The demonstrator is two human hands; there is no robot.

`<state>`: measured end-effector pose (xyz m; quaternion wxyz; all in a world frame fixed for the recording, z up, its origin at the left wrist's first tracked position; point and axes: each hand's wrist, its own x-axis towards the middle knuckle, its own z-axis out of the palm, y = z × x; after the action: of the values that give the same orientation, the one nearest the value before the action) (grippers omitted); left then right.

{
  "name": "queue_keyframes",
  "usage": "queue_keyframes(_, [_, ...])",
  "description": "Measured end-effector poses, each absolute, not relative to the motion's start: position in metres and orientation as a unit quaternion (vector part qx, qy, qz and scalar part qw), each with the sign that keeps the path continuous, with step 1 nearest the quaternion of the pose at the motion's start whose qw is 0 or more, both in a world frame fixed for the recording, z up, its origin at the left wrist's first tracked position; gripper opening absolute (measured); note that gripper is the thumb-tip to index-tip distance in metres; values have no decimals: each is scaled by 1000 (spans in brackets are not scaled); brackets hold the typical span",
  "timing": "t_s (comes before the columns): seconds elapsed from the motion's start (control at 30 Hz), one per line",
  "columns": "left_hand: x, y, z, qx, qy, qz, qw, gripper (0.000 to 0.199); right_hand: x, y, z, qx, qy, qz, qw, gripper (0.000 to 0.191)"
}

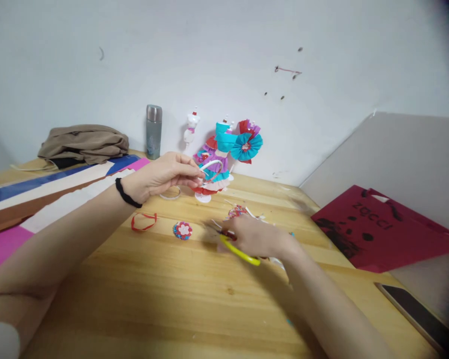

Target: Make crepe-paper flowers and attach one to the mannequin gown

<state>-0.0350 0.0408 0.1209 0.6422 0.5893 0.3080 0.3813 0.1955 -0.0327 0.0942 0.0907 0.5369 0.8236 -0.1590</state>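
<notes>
My left hand (pixel 174 175) is raised above the table, thumb and fingers pinched on a thin white ring-shaped band (pixel 212 163). Behind the band stands a small dress form in ruffled turquoise, purple and red paper (pixel 224 144). My right hand (pixel 252 235) is low over the table, closed round scissors (pixel 241 252) with a yellow handle; their blades point left and are blurred. Beside the scissors lies a round paper flower (pixel 182 230) in red, pink and blue. A red ribbon loop (pixel 143 222) and another pale ring (pixel 171 193) lie to the left. Fringed paper scraps (pixel 236 212) are partly hidden behind my right hand.
At the left are coloured paper sheets (pixel 75 184) and a folded brown cloth (pixel 83 139). A grey flask (pixel 154 132) and a small white form (pixel 191 128) stand near the wall. To the right are a red paper bag (pixel 381 229) and a phone (pixel 415 311).
</notes>
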Motion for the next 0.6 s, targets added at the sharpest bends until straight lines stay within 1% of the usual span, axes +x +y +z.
queue_keyframes(0.03, [-34, 39, 121, 589, 311, 380, 642, 6, 190, -36, 93, 531, 824, -159, 118, 26])
queue_keyframes(0.1, [-32, 36, 122, 592, 314, 375, 641, 7, 182, -40, 90, 519, 830, -152, 139, 28])
queue_keyframes(0.17, [-29, 33, 123, 598, 309, 370, 640, 9, 181, -41, 88, 521, 833, -139, 122, 23])
queue_keyframes(0.2, [-28, 31, 123, 600, 306, 367, 641, 10, 182, -40, 88, 530, 832, -134, 89, 19])
queue_keyframes(0.23, [-26, 29, 122, 602, 304, 363, 642, 10, 184, -38, 87, 541, 830, -132, 34, 16])
queue_keyframes(0.27, [-24, 27, 122, 604, 303, 361, 643, 10, 186, -36, 86, 549, 824, -136, -44, 17])
queue_keyframes(0.33, [-21, 24, 121, 609, 301, 356, 642, 9, 187, -31, 84, 536, 793, -165, -237, 20])
queue_keyframes(0.4, [-17, 21, 119, 623, 297, 354, 632, 9, 185, -28, 82, 491, 745, -221, -393, 26])
queue_keyframes(0.47, [-14, 17, 119, 647, 299, 351, 608, 9, 182, -26, 80, 454, 700, -278, -476, 29])
queue_keyframes(0.53, [-12, 13, 120, 675, 312, 342, 574, 10, 180, -26, 80, 440, 671, -311, -510, 26])
queue_keyframes(0.6, [-11, 11, 122, 700, 333, 329, 540, 11, 180, -27, 82, 441, 657, -314, -525, 21])
